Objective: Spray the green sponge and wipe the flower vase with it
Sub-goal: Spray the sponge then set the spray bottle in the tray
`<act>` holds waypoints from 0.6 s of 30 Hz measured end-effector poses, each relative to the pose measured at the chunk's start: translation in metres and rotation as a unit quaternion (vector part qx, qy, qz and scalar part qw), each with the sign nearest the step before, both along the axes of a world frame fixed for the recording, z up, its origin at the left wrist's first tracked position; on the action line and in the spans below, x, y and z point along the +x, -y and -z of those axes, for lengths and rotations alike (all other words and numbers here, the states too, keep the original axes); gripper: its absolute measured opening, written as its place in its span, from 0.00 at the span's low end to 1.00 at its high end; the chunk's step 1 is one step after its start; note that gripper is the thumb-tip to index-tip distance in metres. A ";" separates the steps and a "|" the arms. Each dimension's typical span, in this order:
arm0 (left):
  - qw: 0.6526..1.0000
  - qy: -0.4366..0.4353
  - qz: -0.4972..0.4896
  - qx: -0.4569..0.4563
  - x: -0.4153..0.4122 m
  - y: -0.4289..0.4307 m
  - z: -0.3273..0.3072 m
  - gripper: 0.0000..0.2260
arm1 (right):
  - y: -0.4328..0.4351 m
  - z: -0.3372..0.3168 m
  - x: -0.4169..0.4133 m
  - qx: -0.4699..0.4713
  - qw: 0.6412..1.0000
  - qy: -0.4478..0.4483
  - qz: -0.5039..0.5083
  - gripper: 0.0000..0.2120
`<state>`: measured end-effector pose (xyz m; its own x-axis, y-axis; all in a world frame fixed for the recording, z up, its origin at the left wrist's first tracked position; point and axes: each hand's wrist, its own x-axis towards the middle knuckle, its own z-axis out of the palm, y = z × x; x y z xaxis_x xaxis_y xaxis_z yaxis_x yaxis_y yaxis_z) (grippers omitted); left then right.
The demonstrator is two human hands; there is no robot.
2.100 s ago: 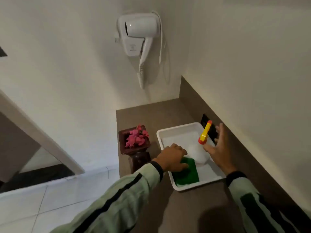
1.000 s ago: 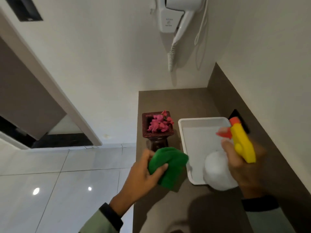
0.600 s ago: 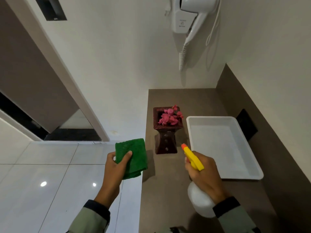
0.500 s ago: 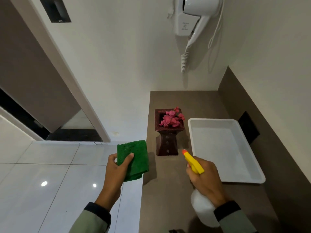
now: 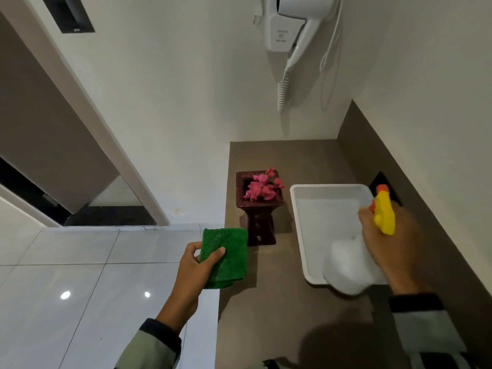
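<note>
Sponge and spray bottle held over the brown bench point(image 5: 266, 302)

White tray point(image 5: 314, 209) right of centre; dark flower vase point(image 5: 257, 217) stands mid-frame beside it. Right hand point(image 5: 391, 241) grip wraps the blurred spray bottle point(image 5: 348, 262) above the tray; left hand point(image 5: 194, 265) grip pinches the green sponge point(image 5: 226, 254), lower centre.

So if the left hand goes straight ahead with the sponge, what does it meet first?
Probably the flower vase: the left hand holds the green sponge just before the vase's base, slightly to its left, though depth is unclear.
</note>
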<state>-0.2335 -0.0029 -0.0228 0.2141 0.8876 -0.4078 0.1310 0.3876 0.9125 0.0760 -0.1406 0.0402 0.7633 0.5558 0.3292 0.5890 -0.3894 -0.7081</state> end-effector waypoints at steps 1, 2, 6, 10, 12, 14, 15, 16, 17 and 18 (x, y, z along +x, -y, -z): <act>1.000 0.001 0.006 -0.002 0.001 0.001 0.001 0.15 | -0.006 0.007 0.011 -0.020 1.000 -0.010 0.018 0.14; 1.000 0.003 0.014 -0.001 0.003 0.002 0.000 0.15 | -0.013 0.014 0.021 -0.041 0.998 -0.026 0.028 0.16; 0.999 0.010 0.036 -0.002 0.007 0.004 -0.003 0.15 | -0.040 0.039 0.057 -0.067 0.997 -0.039 0.006 0.28; 0.997 0.016 0.074 0.003 0.010 0.008 -0.004 0.13 | -0.058 0.040 0.098 -0.072 0.996 -0.042 0.037 0.20; 0.995 0.014 0.097 0.005 0.013 0.009 -0.004 0.12 | -0.064 0.040 0.111 -0.093 0.995 -0.042 0.024 0.20; 0.993 0.012 0.117 0.007 0.013 0.008 -0.006 0.13 | -0.070 0.046 0.119 -0.094 0.993 -0.065 -0.002 0.22; 0.992 0.010 0.129 0.009 0.014 0.008 -0.007 0.14 | -0.071 0.048 0.121 -0.083 0.992 -0.092 -0.004 0.20; 0.990 0.008 0.140 0.011 0.014 0.008 -0.008 0.14 | -0.070 0.050 0.122 -0.075 0.990 -0.119 -0.004 0.18; 0.988 0.006 0.151 0.014 0.014 0.008 -0.008 0.14 | -0.067 0.050 0.122 -0.073 0.988 -0.137 -0.006 0.17; 0.987 0.003 0.162 0.015 0.013 0.008 -0.009 0.14 | -0.063 0.047 0.119 -0.076 0.986 -0.147 -0.003 0.18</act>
<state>-0.2201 -0.0104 -0.0141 0.4916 0.7838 -0.3793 0.2380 0.2981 0.9244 0.1948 -0.0775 -0.0068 0.8101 0.5862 0.0058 0.3690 -0.5021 -0.7821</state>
